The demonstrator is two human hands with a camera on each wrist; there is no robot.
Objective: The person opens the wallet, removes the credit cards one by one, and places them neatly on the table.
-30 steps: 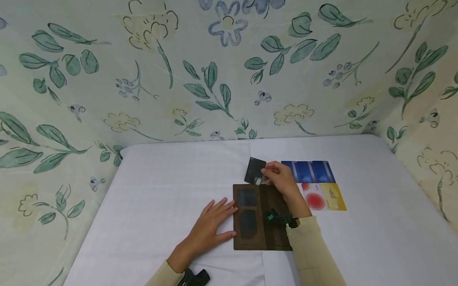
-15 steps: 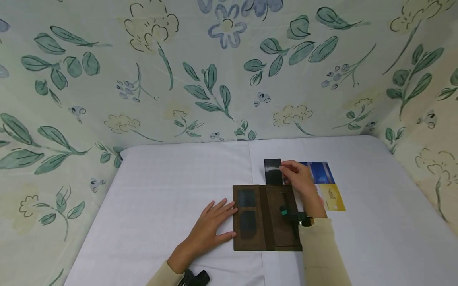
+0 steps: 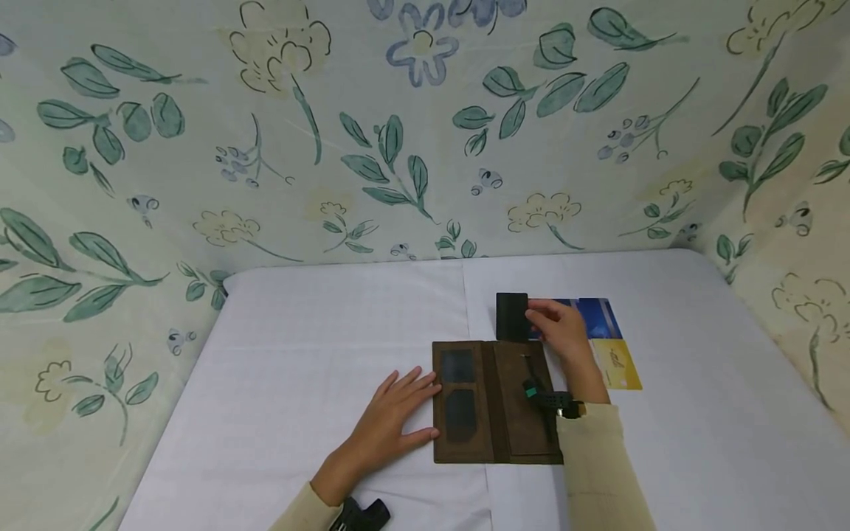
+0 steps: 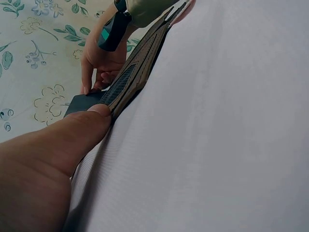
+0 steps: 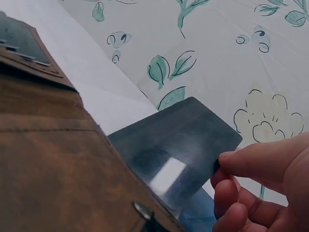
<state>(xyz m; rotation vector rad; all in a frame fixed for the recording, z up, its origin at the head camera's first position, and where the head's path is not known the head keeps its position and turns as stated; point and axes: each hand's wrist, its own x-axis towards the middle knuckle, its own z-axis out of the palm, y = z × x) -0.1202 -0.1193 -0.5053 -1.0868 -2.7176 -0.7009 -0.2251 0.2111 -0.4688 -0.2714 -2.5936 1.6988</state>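
A brown wallet (image 3: 465, 442) lies spread open on the white cloth, with dark windows in its left half. My left hand (image 3: 392, 420) rests flat on the cloth, its straight fingertips and thumb at the wallet's left edge. In the left wrist view the left thumb (image 4: 72, 140) touches that edge. My right hand (image 3: 564, 335) pinches a glossy black card (image 3: 512, 317) between thumb and fingers by its right side. The card stands at the top edge of the wallet's right half; in the right wrist view its lower edge meets the brown leather (image 5: 63, 169).
Right of the wallet lie blue cards (image 3: 598, 318) in a row, with a yellow card (image 3: 616, 363) below them, partly hidden behind my right hand. White cloth (image 3: 299, 354) covers the table. A floral curtain (image 3: 398, 133) hangs behind it and along both sides.
The right hand has carried the black card rightward, from above the wallet's left half to the top of its right half, and the card has straightened. My left hand has stayed still.
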